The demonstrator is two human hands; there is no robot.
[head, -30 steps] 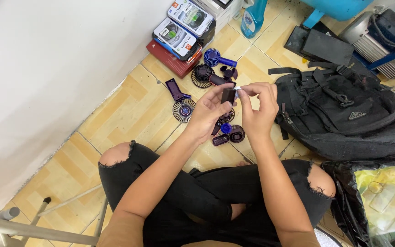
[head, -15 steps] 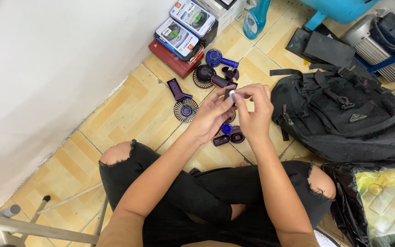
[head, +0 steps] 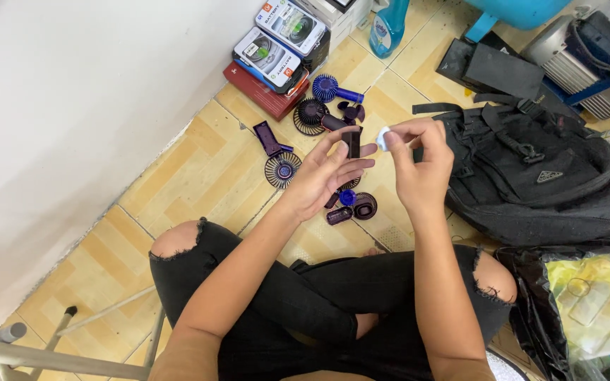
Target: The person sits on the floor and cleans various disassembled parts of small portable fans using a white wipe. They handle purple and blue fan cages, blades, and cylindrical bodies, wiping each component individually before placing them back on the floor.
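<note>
Seated cross-legged on a tan tiled floor [head: 199,162], black ripped jeans [head: 284,303] near the bottom of the view, both forearms reaching out over the knees.

Left hand [head: 323,173] half open, palm up, fingers loosely spread; pinching a small dark purple rectangular part [head: 354,143] upright between thumb and fingertips. Right hand [head: 421,166] just beside it to the right, curled, thumb and forefinger closed on a small white piece [head: 383,138], possibly a wipe or a pad, too small to tell. White piece held just right of the purple part, not quite touching it as far as can be seen.

On the floor under and beyond the hands, scattered parts of small handheld fans: a round dark grille [head: 282,170] left of the left hand, a flat purple cover [head: 267,137] farther left, a black fan head [head: 311,115] and a blue fan with handle [head: 333,89] at the far side. Nearer, below the left hand, a blue round bit [head: 347,197], a dark ring-shaped part [head: 365,205] and a small purple oblong [head: 338,215].

Far along the white wall [head: 72,106], stacked product boxes [head: 280,42] on a red box [head: 262,92]; a blue spray bottle [head: 388,27] to their right. Right of the hands, a large black backpack [head: 545,176], lying flat. Near right corner, a black bag holding yellow plastic wrapping [head: 587,303]. Near left corner, metal frame legs [head: 51,346].
</note>
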